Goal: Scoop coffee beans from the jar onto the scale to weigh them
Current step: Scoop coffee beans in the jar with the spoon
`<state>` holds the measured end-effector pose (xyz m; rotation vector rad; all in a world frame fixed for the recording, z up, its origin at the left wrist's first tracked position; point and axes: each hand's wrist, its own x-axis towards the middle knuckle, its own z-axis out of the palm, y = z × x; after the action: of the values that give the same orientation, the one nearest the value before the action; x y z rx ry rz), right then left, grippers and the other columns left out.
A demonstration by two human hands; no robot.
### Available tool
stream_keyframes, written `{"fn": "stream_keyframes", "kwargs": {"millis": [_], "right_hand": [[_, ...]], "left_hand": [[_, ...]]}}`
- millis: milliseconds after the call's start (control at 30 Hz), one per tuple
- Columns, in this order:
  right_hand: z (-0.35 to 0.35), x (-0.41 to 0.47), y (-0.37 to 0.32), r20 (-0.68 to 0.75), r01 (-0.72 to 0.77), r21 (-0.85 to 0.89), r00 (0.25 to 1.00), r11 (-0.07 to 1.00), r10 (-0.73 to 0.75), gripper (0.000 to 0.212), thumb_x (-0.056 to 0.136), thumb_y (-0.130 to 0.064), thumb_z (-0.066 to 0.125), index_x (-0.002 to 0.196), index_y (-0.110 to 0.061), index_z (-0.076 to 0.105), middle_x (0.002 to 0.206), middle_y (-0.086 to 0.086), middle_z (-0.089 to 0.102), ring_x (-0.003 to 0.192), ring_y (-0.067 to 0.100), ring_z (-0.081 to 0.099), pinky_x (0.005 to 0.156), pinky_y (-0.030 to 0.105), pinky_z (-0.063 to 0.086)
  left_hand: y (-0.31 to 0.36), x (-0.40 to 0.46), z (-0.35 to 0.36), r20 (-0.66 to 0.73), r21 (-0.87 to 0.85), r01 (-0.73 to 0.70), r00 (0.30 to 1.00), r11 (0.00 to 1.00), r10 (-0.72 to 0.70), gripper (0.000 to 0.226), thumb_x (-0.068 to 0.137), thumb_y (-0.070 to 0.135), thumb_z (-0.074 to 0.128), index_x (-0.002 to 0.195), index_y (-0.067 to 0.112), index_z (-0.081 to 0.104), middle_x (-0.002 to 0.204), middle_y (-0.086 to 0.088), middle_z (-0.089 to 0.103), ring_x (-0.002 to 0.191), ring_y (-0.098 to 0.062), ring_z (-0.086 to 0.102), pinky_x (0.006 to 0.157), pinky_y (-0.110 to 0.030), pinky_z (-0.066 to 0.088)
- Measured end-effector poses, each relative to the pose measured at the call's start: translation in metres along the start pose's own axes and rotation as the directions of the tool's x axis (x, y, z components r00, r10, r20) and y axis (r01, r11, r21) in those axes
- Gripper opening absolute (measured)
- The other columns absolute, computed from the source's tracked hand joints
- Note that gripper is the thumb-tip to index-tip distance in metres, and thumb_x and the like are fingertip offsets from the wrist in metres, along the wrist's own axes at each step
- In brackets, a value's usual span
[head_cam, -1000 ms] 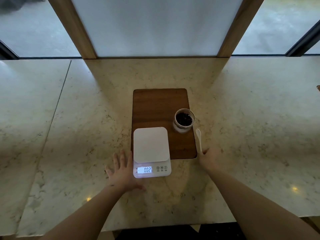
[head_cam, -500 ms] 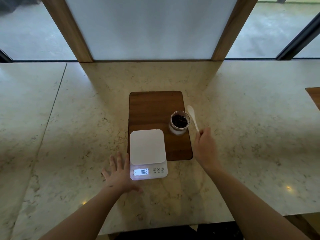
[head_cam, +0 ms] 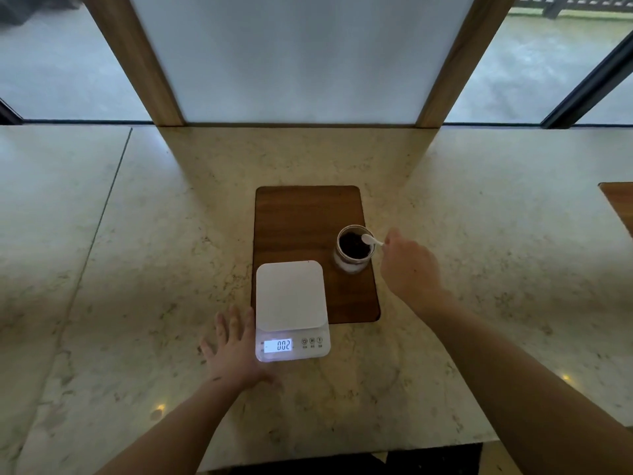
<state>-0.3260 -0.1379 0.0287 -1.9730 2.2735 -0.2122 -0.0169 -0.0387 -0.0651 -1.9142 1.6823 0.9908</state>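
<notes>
A small glass jar [head_cam: 352, 265] of dark coffee beans [head_cam: 352, 248] stands on the right side of a wooden board [head_cam: 301, 221]. My right hand [head_cam: 409, 265] is just right of the jar, shut on a white plastic spoon [head_cam: 370, 239] whose bowl is over the jar's mouth, at the beans. A white digital scale [head_cam: 291, 296] sits at the board's near left corner, its platform bare and its lit display reading 002. Beside the scale's left edge my left hand [head_cam: 234, 347] lies flat on the counter, fingers spread.
The marble counter [head_cam: 137, 269] stretches wide to both sides. A white panel between two wooden posts [head_cam: 147, 63] rises at the back. The corner of another wooden board [head_cam: 620, 200] shows at the right edge. The counter's near edge is close below my arms.
My right hand picked the spoon up from the counter beside the board, lifted it and brought its bowl over the jar's mouth. The left hand stayed by the scale.
</notes>
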Motion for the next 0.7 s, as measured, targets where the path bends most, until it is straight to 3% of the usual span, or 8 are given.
{"fn": "stream_keyframes", "kwargs": {"millis": [200,400,567,700], "right_hand": [[-0.001,0.005,-0.004,0.035,0.061,-0.061,0.998,0.996,-0.058,0.021,0.093,-0.006,0.048,0.080,-0.018,0.037,0.053,-0.002,0.042,0.039,0.014,0.040,0.038,0.024,0.021],[0.005,0.010,-0.002,0.057,0.043,-0.048,0.998,0.998,-0.040,0.019,0.093,-0.005,0.049,0.082,-0.017,0.040,0.055,-0.001,0.045,0.042,0.015,0.043,0.039,0.025,0.023],[0.010,0.016,-0.001,0.088,0.017,-0.024,0.996,1.000,-0.015,0.016,0.092,-0.003,0.048,0.083,-0.015,0.042,0.058,0.000,0.046,0.046,0.016,0.045,0.039,0.026,0.026],[0.012,0.019,-0.001,0.149,-0.024,0.014,0.989,1.000,0.022,0.011,0.094,-0.005,0.046,0.088,-0.013,0.044,0.069,0.004,0.055,0.057,0.024,0.055,0.049,0.032,0.039]], "left_hand": [[-0.001,0.003,0.003,-0.007,0.001,0.000,1.000,1.000,0.000,0.153,0.059,0.085,0.071,0.150,0.026,-0.036,0.154,-0.012,-0.046,0.137,-0.039,-0.045,0.115,-0.074,-0.009],[-0.006,0.005,0.006,-0.027,-0.014,-0.007,1.000,1.000,0.007,0.155,0.053,0.087,0.072,0.137,0.029,-0.045,0.150,-0.008,-0.049,0.137,-0.037,-0.047,0.114,-0.073,-0.013],[-0.007,0.008,0.008,-0.030,-0.019,-0.005,1.000,1.000,0.004,0.156,0.052,0.089,0.071,0.141,0.029,-0.043,0.149,-0.006,-0.049,0.136,-0.035,-0.048,0.114,-0.072,-0.014],[-0.008,0.008,0.008,-0.025,-0.018,-0.008,1.000,1.000,0.008,0.156,0.052,0.092,0.068,0.148,0.029,-0.038,0.153,-0.007,-0.048,0.136,-0.036,-0.049,0.113,-0.072,-0.015]]}}
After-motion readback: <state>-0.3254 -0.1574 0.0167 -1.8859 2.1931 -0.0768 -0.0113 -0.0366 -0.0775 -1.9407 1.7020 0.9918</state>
